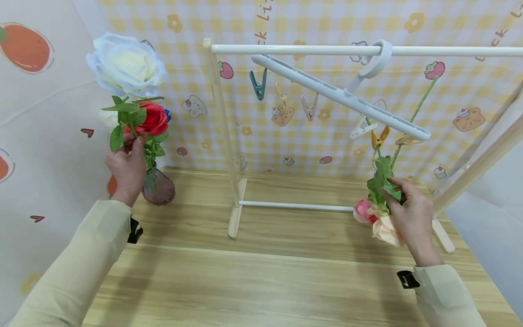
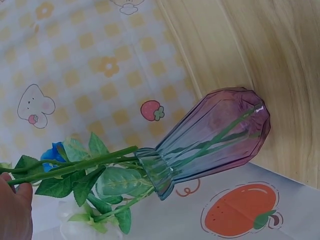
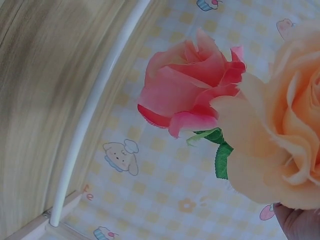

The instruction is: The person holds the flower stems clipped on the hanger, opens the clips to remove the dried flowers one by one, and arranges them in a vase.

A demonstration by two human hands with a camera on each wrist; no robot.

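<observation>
My left hand [image 1: 128, 165] pinches a red rose [image 1: 153, 119] by its stem just below the bloom. The cut end of a green stem [image 2: 90, 164] lies right at the mouth of a purple-blue glass vase [image 2: 220, 130]. A big pale blue rose [image 1: 126, 66] shows above this hand; a white flower [image 2: 82, 220] and a blue flower [image 2: 52, 155] show by the vase. At the right, my right hand [image 1: 412, 213] grips the leafy stem of a peach rose [image 1: 386, 230], which hangs head down beside a pink rose [image 1: 363, 211]. Their stems run up to clips on a hanger.
The light blue hanger [image 1: 310, 81] tilts down to the right on the white rail [image 1: 286, 50] of a wooden rack. Along it hang a green clip [image 1: 259, 85], a pink clip [image 1: 309, 107] and a yellow clip [image 1: 380, 137]. A lower white bar [image 1: 294, 206] crosses the rack near the tabletop.
</observation>
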